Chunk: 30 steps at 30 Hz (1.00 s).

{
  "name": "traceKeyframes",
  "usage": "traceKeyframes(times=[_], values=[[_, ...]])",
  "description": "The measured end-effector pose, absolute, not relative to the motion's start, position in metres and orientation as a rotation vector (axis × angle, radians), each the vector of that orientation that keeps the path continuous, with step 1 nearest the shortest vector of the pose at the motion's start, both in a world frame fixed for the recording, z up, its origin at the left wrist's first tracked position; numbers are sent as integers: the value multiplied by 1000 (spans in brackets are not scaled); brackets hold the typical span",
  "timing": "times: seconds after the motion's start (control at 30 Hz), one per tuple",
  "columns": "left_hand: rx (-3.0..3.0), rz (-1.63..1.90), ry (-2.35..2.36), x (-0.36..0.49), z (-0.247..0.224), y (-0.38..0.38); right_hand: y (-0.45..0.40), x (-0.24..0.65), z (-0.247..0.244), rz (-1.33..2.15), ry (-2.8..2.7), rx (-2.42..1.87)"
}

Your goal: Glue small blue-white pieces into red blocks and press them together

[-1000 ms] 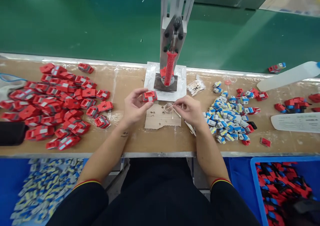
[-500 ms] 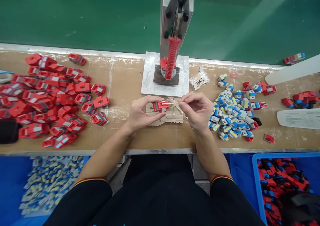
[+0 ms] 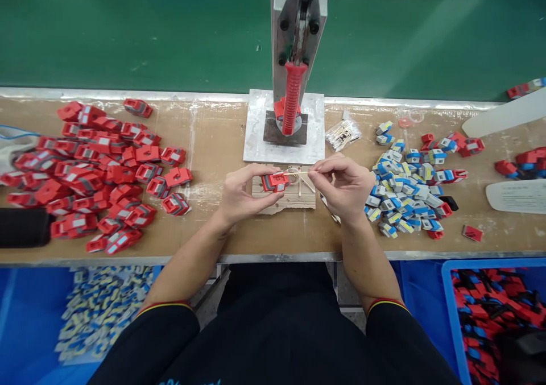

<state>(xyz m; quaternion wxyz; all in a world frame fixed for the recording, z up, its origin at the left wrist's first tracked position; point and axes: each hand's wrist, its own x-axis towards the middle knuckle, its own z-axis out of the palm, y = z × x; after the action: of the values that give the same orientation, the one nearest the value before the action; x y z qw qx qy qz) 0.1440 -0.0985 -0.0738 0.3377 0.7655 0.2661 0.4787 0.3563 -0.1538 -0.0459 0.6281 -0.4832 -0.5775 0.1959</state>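
My left hand (image 3: 239,194) is closed on a red plastic toy-vehicle part (image 3: 275,182), gripped between thumb and fingers above the worktable. Pinched in my right hand (image 3: 343,183) is a thin cotton swab (image 3: 301,173), which points left toward the top of the red part. Whether its tip touches the part I cannot tell. Beneath both hands lies a torn piece of cardboard (image 3: 294,200), with loose cotton swabs (image 3: 300,186) and a small clear ring on it.
A hand press with a red handle (image 3: 293,98) stands on a metal plate (image 3: 315,146) behind my hands. Red parts (image 3: 81,174) are heaped left, blue-and-white pieces (image 3: 405,186) right. A bag of swabs (image 3: 342,134) lies near the plate. Blue bins (image 3: 447,311) flank me below.
My right hand has drawn slightly right, and the swab's tip has shifted from over the red part's middle toward its right edge. The camera view has shifted a little too.
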Motion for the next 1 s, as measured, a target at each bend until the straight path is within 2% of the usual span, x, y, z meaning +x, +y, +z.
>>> traceKeyframes(times=[0.27, 0.57, 0.83, 1.0], values=[[2061, 1207, 764, 139, -72, -94, -156, 374, -43, 423, -1357, -1176], [2149, 1163, 865, 134, -70, -87, -140, 372, -64, 495, -1858, -1534], [2165, 1109, 794, 135, -70, -90, -154, 374, -42, 565, -1321, -1164], [2137, 1081, 802, 136, -68, -92, -154, 356, -43, 714, -1238, -1095]])
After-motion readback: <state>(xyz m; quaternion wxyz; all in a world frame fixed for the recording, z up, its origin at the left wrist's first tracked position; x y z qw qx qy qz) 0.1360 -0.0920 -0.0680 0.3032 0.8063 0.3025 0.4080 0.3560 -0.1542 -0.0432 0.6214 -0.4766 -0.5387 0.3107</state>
